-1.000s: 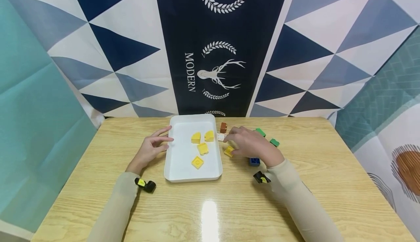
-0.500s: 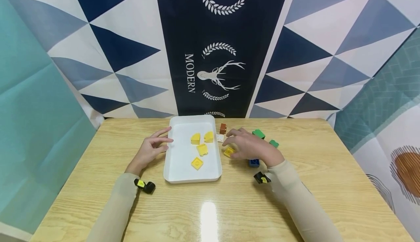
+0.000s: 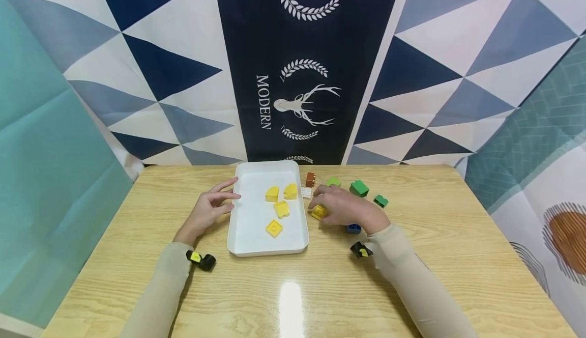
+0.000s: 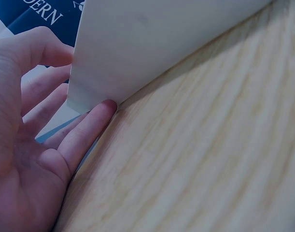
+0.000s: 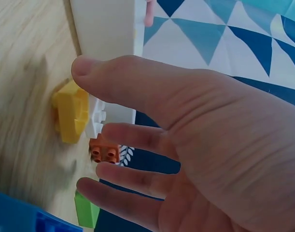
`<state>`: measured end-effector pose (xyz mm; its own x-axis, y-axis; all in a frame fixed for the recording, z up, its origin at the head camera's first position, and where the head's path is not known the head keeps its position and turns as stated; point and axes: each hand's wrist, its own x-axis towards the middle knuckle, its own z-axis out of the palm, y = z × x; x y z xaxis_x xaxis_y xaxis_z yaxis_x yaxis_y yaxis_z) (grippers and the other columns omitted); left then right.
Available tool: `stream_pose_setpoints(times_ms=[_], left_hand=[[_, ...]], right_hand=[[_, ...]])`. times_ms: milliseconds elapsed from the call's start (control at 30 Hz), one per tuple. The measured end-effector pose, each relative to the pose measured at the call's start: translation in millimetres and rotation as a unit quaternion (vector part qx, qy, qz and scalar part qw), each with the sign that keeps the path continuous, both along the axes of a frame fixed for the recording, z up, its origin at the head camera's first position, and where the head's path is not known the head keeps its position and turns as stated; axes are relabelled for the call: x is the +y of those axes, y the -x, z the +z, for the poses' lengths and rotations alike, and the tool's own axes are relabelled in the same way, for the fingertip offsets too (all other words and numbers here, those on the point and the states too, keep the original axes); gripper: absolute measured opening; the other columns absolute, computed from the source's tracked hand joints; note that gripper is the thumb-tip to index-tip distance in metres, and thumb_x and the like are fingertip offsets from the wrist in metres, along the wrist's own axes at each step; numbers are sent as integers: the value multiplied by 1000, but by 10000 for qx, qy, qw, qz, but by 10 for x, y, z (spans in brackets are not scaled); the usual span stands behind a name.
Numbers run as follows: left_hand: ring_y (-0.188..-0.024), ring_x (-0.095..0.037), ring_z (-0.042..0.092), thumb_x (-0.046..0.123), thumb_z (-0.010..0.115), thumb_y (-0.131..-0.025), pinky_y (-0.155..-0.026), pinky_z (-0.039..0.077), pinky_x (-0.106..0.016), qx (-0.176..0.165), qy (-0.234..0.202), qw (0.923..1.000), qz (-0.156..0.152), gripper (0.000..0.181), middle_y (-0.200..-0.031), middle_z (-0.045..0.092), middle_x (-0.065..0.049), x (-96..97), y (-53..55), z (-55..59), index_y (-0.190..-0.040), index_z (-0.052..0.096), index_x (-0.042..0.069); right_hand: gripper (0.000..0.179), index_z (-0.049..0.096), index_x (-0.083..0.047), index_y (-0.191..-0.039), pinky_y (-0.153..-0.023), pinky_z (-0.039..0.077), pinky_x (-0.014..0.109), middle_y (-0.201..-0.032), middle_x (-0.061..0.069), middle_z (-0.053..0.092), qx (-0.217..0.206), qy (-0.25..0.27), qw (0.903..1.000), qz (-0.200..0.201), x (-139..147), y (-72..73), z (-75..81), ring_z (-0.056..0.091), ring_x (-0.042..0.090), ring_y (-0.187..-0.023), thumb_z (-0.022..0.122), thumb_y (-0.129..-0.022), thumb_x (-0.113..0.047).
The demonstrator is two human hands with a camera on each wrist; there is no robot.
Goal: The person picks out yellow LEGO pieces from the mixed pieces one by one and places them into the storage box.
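A white tray [image 3: 249,233] holds several yellow bricks [image 3: 281,209]. My left hand [image 3: 207,213] is at its left side, fingers reaching the rim. In the left wrist view, one fingertip [image 4: 108,107] touches the tray's outer wall low down near the table. Right of the tray, my right hand [image 3: 343,206] is over a loose yellow brick [image 3: 318,212], partly covering it. The right wrist view shows the thumb [image 5: 104,75] just in front of this yellow brick [image 5: 72,113], the other fingers spread apart; contact cannot be told.
Beside the tray's right edge lie a white brick [image 3: 306,192] and a brown brick [image 3: 310,179]. Farther right are a light green brick [image 3: 333,181], two darker green ones [image 3: 359,189] and a blue brick [image 3: 353,228], partly under the right wrist. A patterned cloth [image 3: 297,73] hangs behind the table.
The right hand has shifted slightly down and left over the yellow brick. A light green brick and more of the green brick behind the hand now show. The left hand has stayed at the tray.
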<state>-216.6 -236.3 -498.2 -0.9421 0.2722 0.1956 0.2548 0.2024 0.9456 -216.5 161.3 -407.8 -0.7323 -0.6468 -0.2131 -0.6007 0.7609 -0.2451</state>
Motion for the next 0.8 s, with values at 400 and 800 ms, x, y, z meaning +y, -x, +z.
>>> stream_pose_setpoints(times_ms=[400, 800], left_hand=[[-161, -57, 46, -8, 71, -103, -115, 43, -2, 21, -8, 10000, -18, 26, -178, 44, -27, -3, -1, -3, -127, 76, -16], [-159, -61, 46, -9, 71, -102, -116, 44, -2, 108, -1, 9999, 11, 25, -176, 44, -31, 5, -6, -4, -125, 76, -17]], right_hand=[[36, 83, -16, -132, -117, 60, 54, -143, 14, 72, -71, 42, 10000, -5, -29, -18, -55, 70, 34, -131, 89, -96, -16], [31, 83, -16, -128, -113, 61, 50, -135, 10, 73, -55, -69, 10000, -33, -66, -22, -74, 69, 28, -122, 88, -97, -17]])
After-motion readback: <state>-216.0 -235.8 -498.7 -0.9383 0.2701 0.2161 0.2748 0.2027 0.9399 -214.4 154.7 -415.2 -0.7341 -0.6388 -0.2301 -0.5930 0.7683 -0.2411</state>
